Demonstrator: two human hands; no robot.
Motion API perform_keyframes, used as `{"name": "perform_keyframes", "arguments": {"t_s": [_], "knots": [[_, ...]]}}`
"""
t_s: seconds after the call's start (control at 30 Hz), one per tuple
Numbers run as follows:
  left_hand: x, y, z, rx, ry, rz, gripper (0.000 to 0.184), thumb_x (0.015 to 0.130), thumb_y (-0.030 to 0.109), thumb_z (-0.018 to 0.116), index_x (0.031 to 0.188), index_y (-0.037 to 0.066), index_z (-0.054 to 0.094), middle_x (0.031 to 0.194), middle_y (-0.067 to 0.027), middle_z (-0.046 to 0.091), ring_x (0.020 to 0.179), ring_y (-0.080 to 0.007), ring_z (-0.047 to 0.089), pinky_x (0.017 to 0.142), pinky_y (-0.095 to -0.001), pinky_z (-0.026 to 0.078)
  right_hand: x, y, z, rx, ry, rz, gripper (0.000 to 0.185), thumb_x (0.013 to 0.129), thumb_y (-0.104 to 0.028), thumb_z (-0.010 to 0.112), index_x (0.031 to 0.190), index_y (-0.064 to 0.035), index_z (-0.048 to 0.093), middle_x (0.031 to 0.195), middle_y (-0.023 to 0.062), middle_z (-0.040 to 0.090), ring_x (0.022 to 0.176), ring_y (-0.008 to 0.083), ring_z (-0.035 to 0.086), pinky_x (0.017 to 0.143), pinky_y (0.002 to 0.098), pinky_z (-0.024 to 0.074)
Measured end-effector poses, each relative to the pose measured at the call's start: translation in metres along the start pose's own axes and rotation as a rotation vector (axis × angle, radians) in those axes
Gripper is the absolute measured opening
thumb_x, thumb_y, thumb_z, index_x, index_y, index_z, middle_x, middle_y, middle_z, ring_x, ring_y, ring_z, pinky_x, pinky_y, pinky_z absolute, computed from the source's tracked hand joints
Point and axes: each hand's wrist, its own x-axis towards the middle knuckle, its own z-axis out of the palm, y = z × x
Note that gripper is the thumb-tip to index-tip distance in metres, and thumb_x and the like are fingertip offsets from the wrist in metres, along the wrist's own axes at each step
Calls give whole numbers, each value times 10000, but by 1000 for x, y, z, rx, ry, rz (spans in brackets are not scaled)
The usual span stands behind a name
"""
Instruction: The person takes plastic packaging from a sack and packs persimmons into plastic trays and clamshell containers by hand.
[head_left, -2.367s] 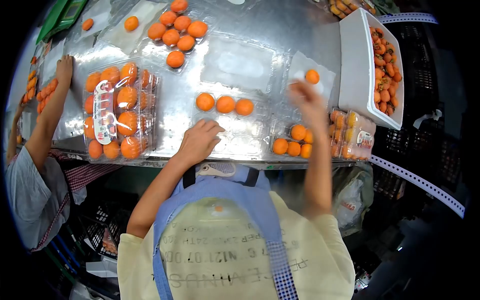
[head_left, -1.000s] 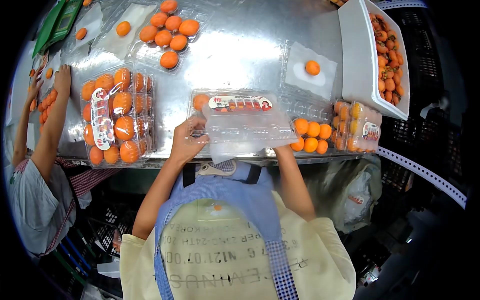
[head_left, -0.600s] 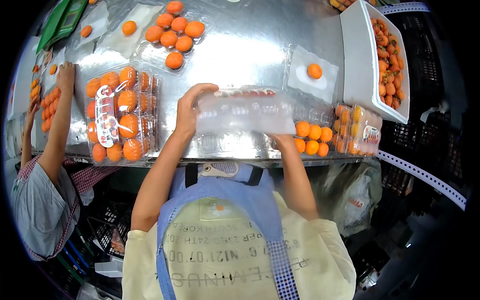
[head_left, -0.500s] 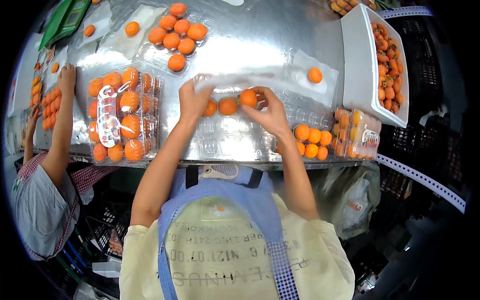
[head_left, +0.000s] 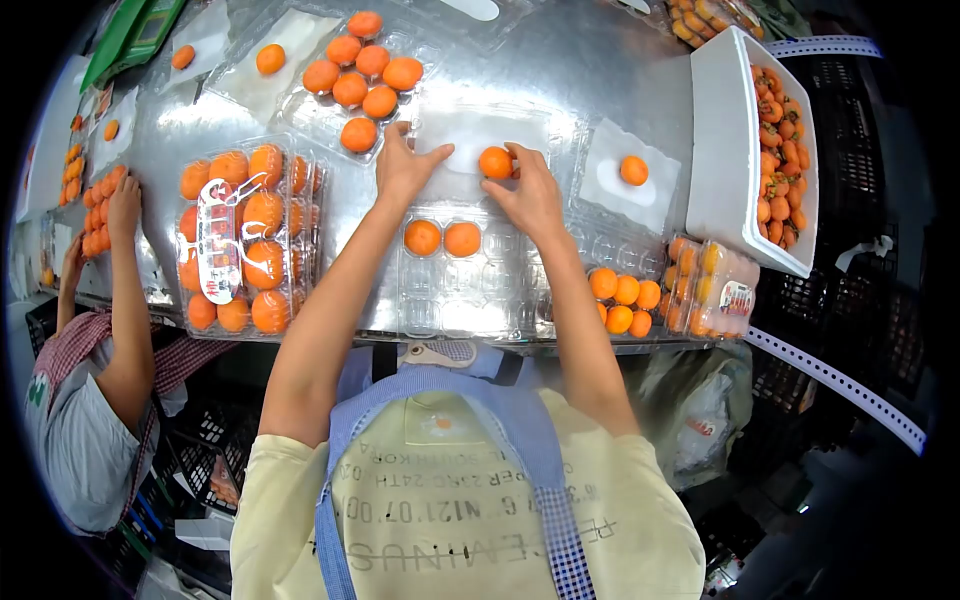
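My right hand [head_left: 530, 192] pinches an orange fruit [head_left: 495, 163] over the white-lined lid [head_left: 470, 130] of a clear open tray. My left hand [head_left: 408, 168] has its fingers spread at the lid's left edge, holding nothing. Nearer me lies the moulded tray base [head_left: 460, 300], with one fruit [head_left: 422, 237] and a second fruit [head_left: 462, 239] side by side in its far row. The other pockets in view hold no fruit.
Closed fruit packs [head_left: 262, 215] are stacked on the left. On the right are a smaller fruit tray [head_left: 620, 290], a lined lid with one fruit [head_left: 633, 170] and a white foam box [head_left: 712, 150]. Far left, a co-worker's hand [head_left: 124, 205] touches fruit.
The lid has swung from raised over the tray to lying back on its far side. The third fruit has left the far row in my right hand, and my left hand has opened.
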Motion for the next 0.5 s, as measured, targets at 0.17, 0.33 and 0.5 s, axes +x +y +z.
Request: {"name": "perform_keyframes", "arguments": {"t_s": [0.17, 0.33, 0.5], "knots": [[-14, 9, -7, -65, 8, 27, 615, 712, 184, 722, 1208, -21, 423, 1120, -202, 524, 1007, -300, 541, 874, -372, 433, -6, -2, -13, 52, -5, 86, 575, 685, -230, 743, 1182, -41, 523, 1085, 129, 557, 912, 221, 583, 770, 331, 484], [-36, 17, -19, -91, 77, 175, 500, 751, 110, 663, 1186, -4, 443, 1170, -186, 476, 1063, -302, 491, 922, -398, 394, -31, -30, -25, 100, -169, -98, 532, 656, -207, 749, 1130, -57, 560, 1056, 107, 582, 920, 259, 580, 775, 360, 465], [-65, 14, -32, -215, 67, 221, 400, 764, 59, 626, 1140, 20, 495, 1103, -137, 496, 1021, -263, 508, 882, -371, 430, -55, -48, -16, -178, -228, -358, 418, 603, -188, 758, 974, -71, 603, 903, 68, 579, 854, 251, 563, 754, 375, 438]]}}
